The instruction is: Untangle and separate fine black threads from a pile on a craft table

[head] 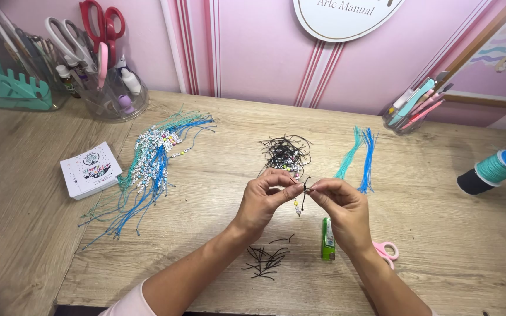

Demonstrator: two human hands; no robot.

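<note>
Black cord (pixel 303 190) was pinched between the fingertips of the left hand (pixel 265 202) and the right hand (pixel 341 208) above the middle of the desk (pixel 440 234). A green lighter (pixel 327 240) and pink scissors (pixel 386 251) lay near the front edge, cut black scraps (pixel 265 260) beside them.

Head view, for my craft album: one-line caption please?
Both hands pinch a black cord bracelet above a wooden table, green lighter nearby.

On my desk (pixel 452 246) I count one green lighter (pixel 327 240), one pink scissors (pixel 386 251), three thread spools (pixel 499 167), two clear holders (pixel 112 96).
</note>
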